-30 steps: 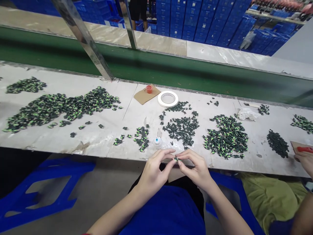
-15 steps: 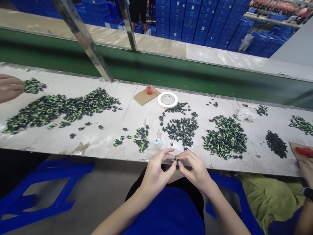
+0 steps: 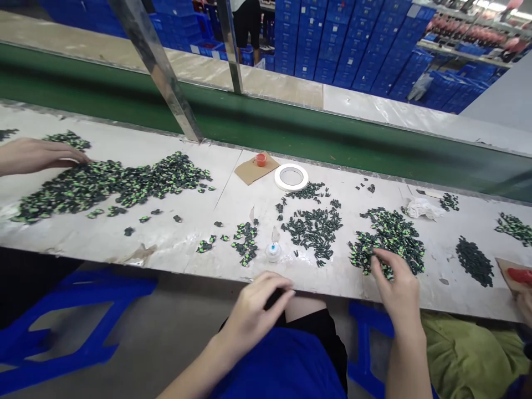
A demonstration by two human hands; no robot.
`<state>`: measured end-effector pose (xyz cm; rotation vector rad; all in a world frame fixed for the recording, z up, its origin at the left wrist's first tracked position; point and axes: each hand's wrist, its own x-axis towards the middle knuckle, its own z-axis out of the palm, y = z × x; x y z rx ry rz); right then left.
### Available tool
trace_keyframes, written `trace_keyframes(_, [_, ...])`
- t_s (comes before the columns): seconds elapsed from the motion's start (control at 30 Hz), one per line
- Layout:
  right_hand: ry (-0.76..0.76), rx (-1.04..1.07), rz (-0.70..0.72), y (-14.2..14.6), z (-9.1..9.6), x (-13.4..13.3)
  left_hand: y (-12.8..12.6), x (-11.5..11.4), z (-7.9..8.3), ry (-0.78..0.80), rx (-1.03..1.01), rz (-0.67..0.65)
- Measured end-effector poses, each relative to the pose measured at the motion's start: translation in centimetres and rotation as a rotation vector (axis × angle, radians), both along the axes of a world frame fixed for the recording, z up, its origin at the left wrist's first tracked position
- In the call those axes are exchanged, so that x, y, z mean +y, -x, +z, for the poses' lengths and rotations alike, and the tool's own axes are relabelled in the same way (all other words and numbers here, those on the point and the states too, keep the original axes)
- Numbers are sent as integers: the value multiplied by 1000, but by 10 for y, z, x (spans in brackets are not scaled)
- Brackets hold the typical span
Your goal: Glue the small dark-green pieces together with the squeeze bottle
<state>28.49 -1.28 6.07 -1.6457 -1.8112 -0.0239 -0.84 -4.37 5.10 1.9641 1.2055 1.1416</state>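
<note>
My left hand [image 3: 264,302] hovers at the table's front edge, with fingers curled and thumb close to the fingertips. Whatever it may hold is too small to make out. Over to the right, my right hand [image 3: 398,285] pinches with thumb and forefinger at the near left edge of a pile of small black-and-green pieces [image 3: 401,238]. A dark piece shows at those fingertips. Between my hands, farther back, lies a pile of small dark pieces [image 3: 311,228]. A small clear bottle with a blue tip [image 3: 273,250] stands beyond my left hand, beside a small cluster of black-and-green pieces [image 3: 245,244].
A white tape roll [image 3: 291,177] and a red cup [image 3: 261,159] on cardboard [image 3: 251,170] sit farther back. On the left, a co-worker's hand [image 3: 39,155] touches a long pile [image 3: 103,183]. A crumpled tissue [image 3: 423,209] and a dark pile [image 3: 474,261] lie right.
My hands have parted from the small piece they both held. The right has moved right to the black-and-green pile; the left stays near the edge. The co-worker's left-side hand has moved right.
</note>
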Motion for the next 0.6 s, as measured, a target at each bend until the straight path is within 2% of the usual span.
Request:
trace_keyframes(0.03, [-51,-43,-85,-2,-1,3,10,3,-1,-56,44,94])
trace_keyframes(0.1, [-107,-79,-142,10,-3,7,28,13,-5,-146,181,278])
trace_keyframes(0.17, [-95,-45,-33,40,-9,10,39,25,-10,-198,320,359])
trace_keyframes(0.3, [51,77,272,120,-26,15,41,47,-15,-184,574,291])
trace_keyframes(0.4, [143,138,339,157,-36,19,39,54,-15,-120,725,205])
trace_keyframes(0.5, [184,233,358,165,-38,19,41,57,-16,-90,738,173])
trace_keyframes(0.6, [228,451,410,154,-34,11,42,59,-18,-117,613,171])
